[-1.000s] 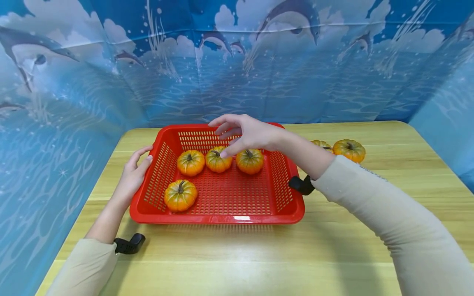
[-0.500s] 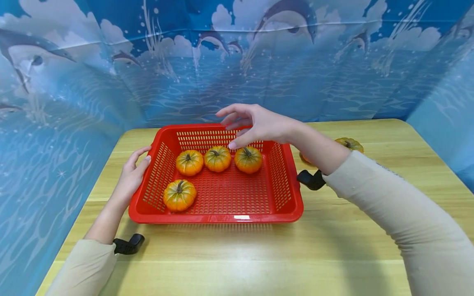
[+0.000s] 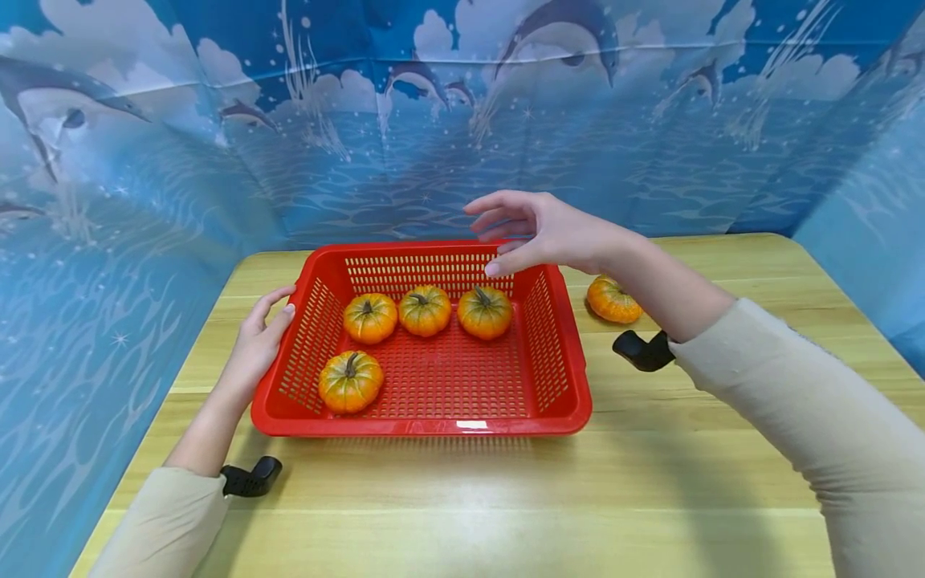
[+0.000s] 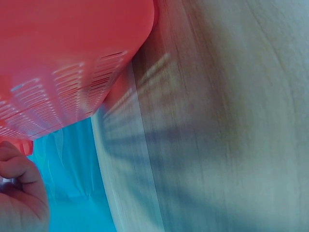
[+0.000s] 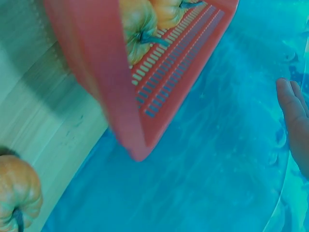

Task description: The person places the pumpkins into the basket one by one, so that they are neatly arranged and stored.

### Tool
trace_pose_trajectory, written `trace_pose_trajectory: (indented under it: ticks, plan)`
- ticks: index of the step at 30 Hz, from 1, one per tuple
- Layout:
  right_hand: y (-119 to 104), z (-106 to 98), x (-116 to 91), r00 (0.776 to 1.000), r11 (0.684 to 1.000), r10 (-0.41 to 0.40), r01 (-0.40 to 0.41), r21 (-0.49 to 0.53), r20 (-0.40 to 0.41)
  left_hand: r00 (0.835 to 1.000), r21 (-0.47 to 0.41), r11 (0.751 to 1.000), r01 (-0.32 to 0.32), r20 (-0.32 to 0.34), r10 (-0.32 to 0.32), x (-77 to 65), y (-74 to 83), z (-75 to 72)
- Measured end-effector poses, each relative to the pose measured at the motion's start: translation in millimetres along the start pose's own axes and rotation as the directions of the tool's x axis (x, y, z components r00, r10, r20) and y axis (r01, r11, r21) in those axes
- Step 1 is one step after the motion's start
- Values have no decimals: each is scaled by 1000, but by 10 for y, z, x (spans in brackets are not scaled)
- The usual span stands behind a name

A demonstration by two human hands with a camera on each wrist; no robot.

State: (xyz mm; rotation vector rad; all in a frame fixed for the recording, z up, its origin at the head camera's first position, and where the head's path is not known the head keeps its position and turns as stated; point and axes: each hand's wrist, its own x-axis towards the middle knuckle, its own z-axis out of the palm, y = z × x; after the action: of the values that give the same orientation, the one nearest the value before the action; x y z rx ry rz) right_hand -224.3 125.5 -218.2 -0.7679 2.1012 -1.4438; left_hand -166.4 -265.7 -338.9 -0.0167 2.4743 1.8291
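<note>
A red plastic basket [image 3: 426, 428] with slotted walls stands on the table. In it lie several small orange pumpkins: a row of three, with the right one [image 3: 485, 315], and another [image 3: 351, 383] at the front left. My left hand [image 3: 258, 341] holds the basket's left rim, its fingers bent over the edge; part of that hand [image 4: 21, 188] shows in the left wrist view. My right hand [image 3: 560, 234] hovers above the basket's back right corner, fingers loosely curved and holding nothing. One more pumpkin [image 3: 613, 300] lies on the table right of the basket, partly behind the right forearm.
The light wood table [image 3: 448, 514] stretches to the front and right. Behind it and at both sides hangs a blue curtain [image 3: 433, 177] printed with dolphins. A black wrist camera [image 3: 643, 352] is on the right wrist, near the table pumpkin.
My right hand has moved right and upward, away from the pumpkins in the basket. A second table pumpkin seen earlier is now hidden behind the right arm. The left hand stays on the rim.
</note>
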Motion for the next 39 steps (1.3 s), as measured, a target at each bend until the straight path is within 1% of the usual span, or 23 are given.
trace_pose_trajectory:
  ticks: [6, 15, 25, 30, 39]
  plan:
    - [70, -118, -134, 998, 999, 29, -29, 15, -58, 1000, -1, 1000, 7, 5, -7, -1, -2, -8]
    - [183, -282, -360, 988, 998, 64, -66, -14, -137, 1000, 10, 1000, 6, -5, -6, 0, -5, -3]
    - [332, -451, -648, 975, 995, 61, -76, -63, -212, 1000, -1, 1000, 2, -1, -2, -15, -1, 4]
    - [436, -527, -778, 965, 993, 89, -106, -58, -247, 1000, -1, 1000, 13, 3, -13, -14, -12, 13]
    - [565, -636, -981, 946, 991, 98, -123, -61, -309, 1000, -10, 1000, 27, 6, -27, 11, -2, -11]
